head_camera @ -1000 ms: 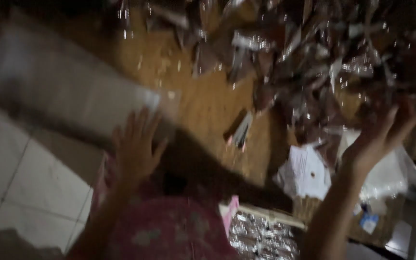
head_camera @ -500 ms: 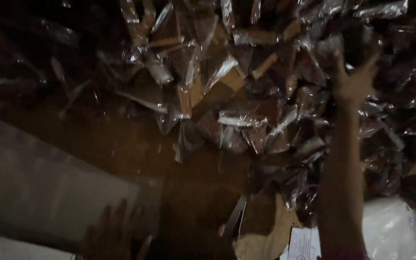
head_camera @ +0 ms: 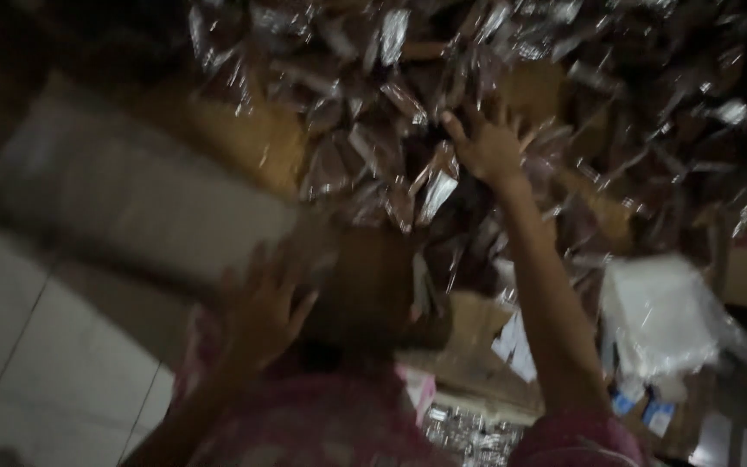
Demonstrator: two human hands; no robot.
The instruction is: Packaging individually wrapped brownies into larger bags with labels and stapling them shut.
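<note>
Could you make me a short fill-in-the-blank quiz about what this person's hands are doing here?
1. The right hand reaches out over a heap of shiny clear ____ packets.
2. The left hand is held with its fingers ____, holding nothing.
3. The floor at lower left is covered in pale ____.
4. The person's sleeves are ____ in colour.

Missing words: plastic; spread; tiles; pink

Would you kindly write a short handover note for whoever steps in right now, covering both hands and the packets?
Right hand: stretched forward, fingers spread, on the heap of clear-wrapped packets; no packet visibly gripped.
Left hand: open, empty, held low near the pale sheet at the heap's edge.
Clear plastic bags lie to the right.
Done: nothing visibly lifted from the heap.
Left: the heap lies loose and unsorted. The view is dim and blurred.
</note>
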